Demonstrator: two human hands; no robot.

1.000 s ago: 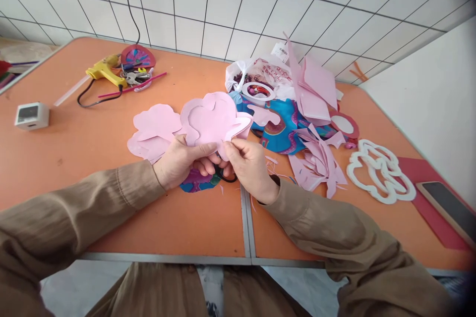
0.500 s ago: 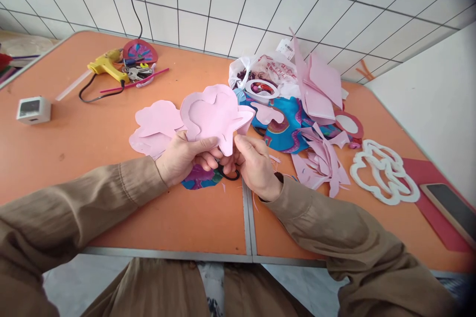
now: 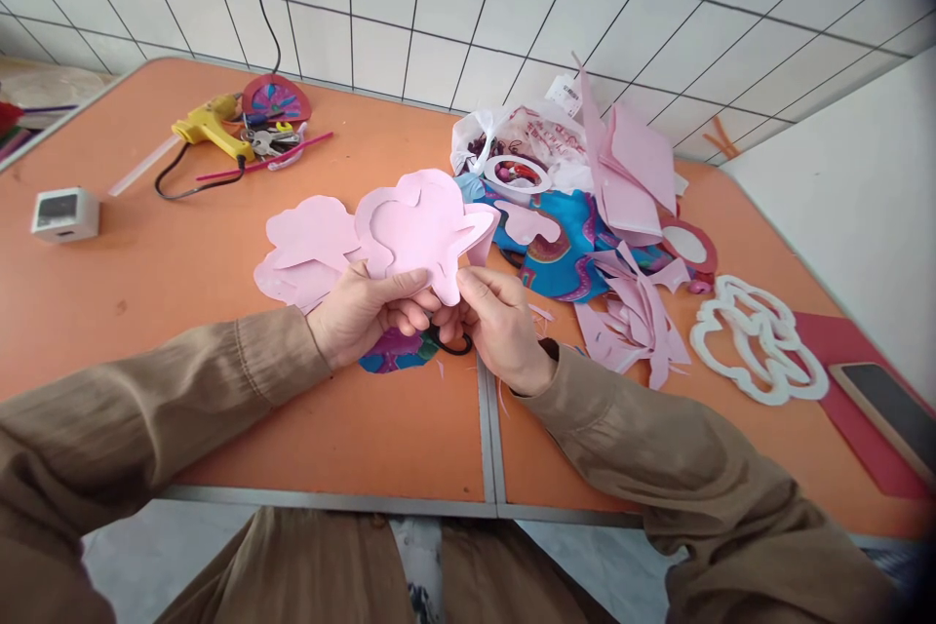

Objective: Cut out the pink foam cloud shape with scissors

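Note:
Between my hands, above the table, is a pink paper cutout [image 3: 409, 224] with a wavy, cloud-like outline and a partly cut inner shape. My left hand [image 3: 366, 307] pinches its lower edge, thumb on top and fingers beneath. My right hand [image 3: 501, 317] closes thumb and finger on a narrow tip at the cutout's lower right. Under my fingers shows a black handle loop [image 3: 454, 343], probably of scissors; the rest of it is hidden. More pink cutouts [image 3: 311, 244] lie to the left. A blue and purple patterned piece [image 3: 395, 351] lies below my hands.
A yellow glue gun [image 3: 209, 129] with a cord lies at back left, near a small white box [image 3: 65, 214]. To the right are a plastic bag [image 3: 541, 146], blue patterned fabric [image 3: 563, 244], pink paper scraps [image 3: 636, 317], white cloud-shaped frames [image 3: 757, 341] and a phone [image 3: 888, 409].
My right thumb and finger have closed onto the cutout's lower tip, which has bent slightly. My left hand keeps its hold. The view has shifted very slightly.

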